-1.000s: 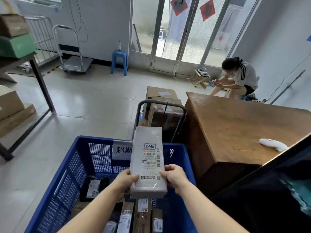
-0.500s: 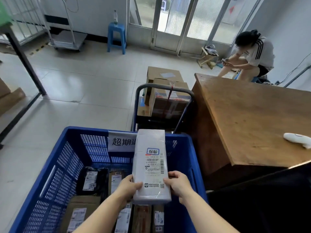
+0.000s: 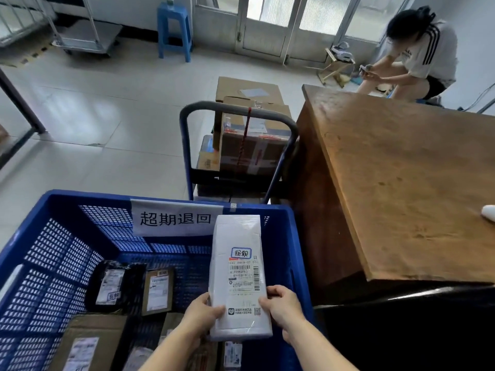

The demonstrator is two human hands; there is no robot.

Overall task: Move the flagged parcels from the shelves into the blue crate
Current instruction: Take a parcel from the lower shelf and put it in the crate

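Hands: your left hand and right hand each grip a near side edge of the white parcel, thumbs on its top face, fingers curled under.
Wooden desk: right of the crate, top bare but for a white object cut off at the right frame edge.
Blue crate: near left, perforated walls, a white sign with printed characters taped to its far wall.
Hand trolley: just beyond the crate, dark handle loop, brown cartons stacked on it.
Seated person: far right, bent over something held in both hands.
Blue stool: far, by the glass doors.
White parcel: you hold it over the crate's right half, long axis pointing away, shipping label and a blue-bordered handwritten tag facing up.
Crate contents: a black bag parcel, a brown labelled parcel, and more brown parcels at the near edge.
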